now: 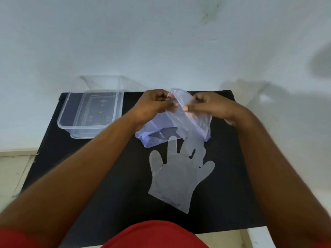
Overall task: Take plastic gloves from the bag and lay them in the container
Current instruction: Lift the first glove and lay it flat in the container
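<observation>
A thin clear plastic glove [180,115] hangs between my two hands above the table. My left hand [152,104] pinches its upper left edge and my right hand [207,104] pinches its upper right edge. Under it lies the bluish see-through bag [154,135], partly hidden by the held glove. A flat clear glove [177,179] rests on the black table [107,194] nearer to me, fingers pointing away. The clear rectangular container [91,111] stands at the table's far left with no glove visible inside it.
A pale wall [161,42] rises right behind the table's far edge. The container's left rim overhangs the table's left edge. Light floor tiles [14,172] show to the left. My red clothing [157,235] fills the bottom of the view.
</observation>
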